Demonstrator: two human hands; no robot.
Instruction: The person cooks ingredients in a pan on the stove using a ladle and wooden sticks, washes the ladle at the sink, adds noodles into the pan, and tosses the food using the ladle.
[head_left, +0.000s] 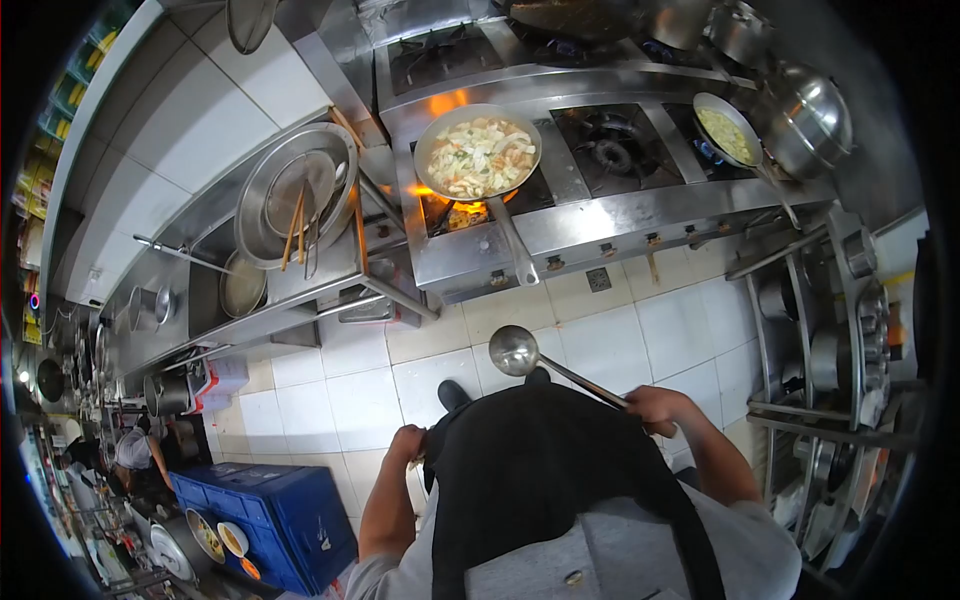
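My right hand (pixel 655 408) is closed round the handle of a steel ladle (pixel 514 351), whose bowl hangs over the floor in front of me. At my left side, my left hand (pixel 406 443) is closed near the black apron (pixel 530 450); what it holds, if anything, is too small to make out. On the front left burner a pan (pixel 480 152) of chopped food sits over orange flames, its handle pointing towards me. A smaller pan (pixel 727 130) with yellowish-green food stands on a burner with blue flame at the right. Neither hand touches the pans.
Nested metal bowls (pixel 262 200) with wooden chopsticks sit on the left counter. Racks of pots (pixel 830 360) stand at the right. A blue crate (pixel 270 520) is at the lower left, with another person (pixel 135 450) beyond it. Tiled floor lies before the stove.
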